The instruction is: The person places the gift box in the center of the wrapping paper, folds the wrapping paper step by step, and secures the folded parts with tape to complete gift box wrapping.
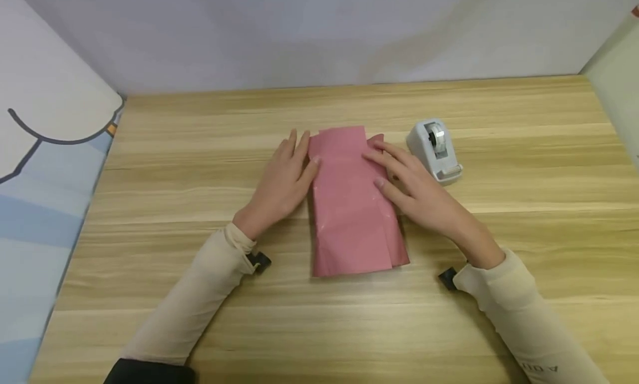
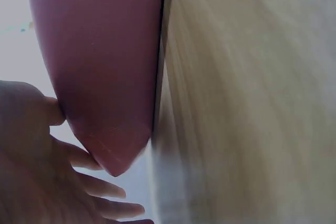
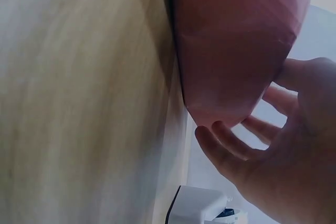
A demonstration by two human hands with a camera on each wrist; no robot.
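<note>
A pink paper package (image 1: 351,206), its paper folded round something hidden inside, lies lengthwise on the wooden table. Loose paper sticks out at its near and far ends. My left hand (image 1: 283,181) touches its left side near the far end, fingers straight and thumb on the top edge. On the opposite side my right hand (image 1: 424,192) rests its spread, slightly bent fingers along the top right edge. In the left wrist view the package (image 2: 105,66) shows a smooth side, and the right wrist view shows creases on the paper (image 3: 231,51).
A white tape dispenser (image 1: 435,151) with a roll of clear tape stands right of the package, close beyond the right hand. The wooden table (image 1: 199,129) meets a pale wall (image 1: 299,34) at the back. A printed panel (image 1: 50,206) borders its left side.
</note>
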